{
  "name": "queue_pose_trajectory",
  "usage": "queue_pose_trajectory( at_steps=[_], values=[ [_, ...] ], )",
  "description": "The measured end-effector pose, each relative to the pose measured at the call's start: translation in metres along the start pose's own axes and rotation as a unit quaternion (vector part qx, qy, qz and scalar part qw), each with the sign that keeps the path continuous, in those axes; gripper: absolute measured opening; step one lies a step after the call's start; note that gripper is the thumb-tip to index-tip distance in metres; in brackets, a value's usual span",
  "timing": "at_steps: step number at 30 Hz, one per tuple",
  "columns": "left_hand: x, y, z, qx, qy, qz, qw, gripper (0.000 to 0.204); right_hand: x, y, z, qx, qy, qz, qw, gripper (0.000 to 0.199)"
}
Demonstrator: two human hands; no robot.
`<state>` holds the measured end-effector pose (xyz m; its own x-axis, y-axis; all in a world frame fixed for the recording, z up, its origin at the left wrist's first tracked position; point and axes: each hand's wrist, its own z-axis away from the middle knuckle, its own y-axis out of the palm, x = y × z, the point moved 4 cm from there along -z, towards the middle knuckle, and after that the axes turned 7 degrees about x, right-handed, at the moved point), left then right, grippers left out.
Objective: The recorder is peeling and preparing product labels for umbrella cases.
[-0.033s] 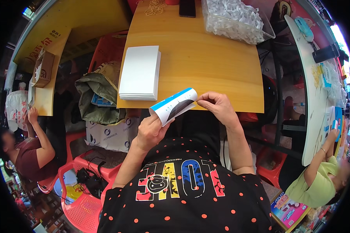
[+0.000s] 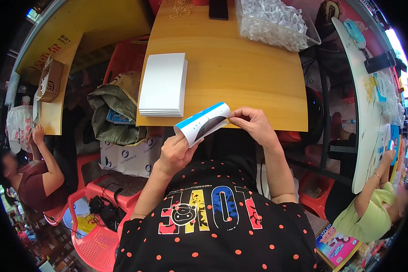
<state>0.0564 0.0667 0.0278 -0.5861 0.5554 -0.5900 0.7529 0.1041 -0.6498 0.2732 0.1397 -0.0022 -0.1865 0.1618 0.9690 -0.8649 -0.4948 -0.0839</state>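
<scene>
My left hand (image 2: 177, 154) is closed around the lower left end of a printed paper sheet (image 2: 204, 121), white with a blue strip and a dark grey shape. The sheet is curled over on itself, above the table's near edge. At its right end my right hand (image 2: 255, 124) pinches the paper's edge between thumb and forefinger; the exact contact is partly hidden by the fingers. To the left of the sheet, a neat stack of white paper pads or booklets (image 2: 162, 86) lies on the wooden table (image 2: 245, 77).
At the table's far right stands a clear plastic bin (image 2: 276, 27) of white strips. A black phone (image 2: 218, 10) and rubber bands (image 2: 181, 9) lie at the far edge. A green sack (image 2: 115, 109) sits left. Co-workers sit at both sides; a red chair (image 2: 95, 245) stands lower left.
</scene>
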Motion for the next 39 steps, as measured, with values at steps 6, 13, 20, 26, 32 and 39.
queue_pose_trajectory(
  at_steps=[6, 13, 20, 26, 32, 39],
  values=[
    [0.005, 0.002, 0.001, -0.02, 0.03, -0.009, 0.999, 0.023, -0.007, 0.006, -0.004, 0.057, 0.016, -0.04, 0.997, 0.016],
    [0.006, 0.004, 0.005, 0.002, -0.001, 0.002, 1.0, 0.021, -0.009, 0.015, -0.005, 0.055, 0.026, 0.008, 0.998, 0.017],
    [0.005, 0.002, 0.003, 0.0, 0.013, -0.004, 1.0, 0.023, -0.006, 0.017, -0.003, 0.01, 0.024, 0.072, 0.997, 0.014],
    [0.007, 0.005, 0.002, -0.003, 0.032, -0.005, 0.999, 0.023, 0.008, 0.018, 0.014, 0.031, 0.05, 0.041, 0.997, 0.019],
    [0.012, 0.006, 0.001, -0.011, -0.004, 0.018, 1.0, 0.022, 0.017, 0.011, 0.02, 0.014, -0.035, -0.059, 0.998, 0.016],
    [0.019, 0.011, 0.001, -0.024, -0.031, 0.054, 0.998, 0.021, 0.037, 0.03, 0.015, -0.085, -0.263, 0.276, 0.921, 0.023]
  ],
)
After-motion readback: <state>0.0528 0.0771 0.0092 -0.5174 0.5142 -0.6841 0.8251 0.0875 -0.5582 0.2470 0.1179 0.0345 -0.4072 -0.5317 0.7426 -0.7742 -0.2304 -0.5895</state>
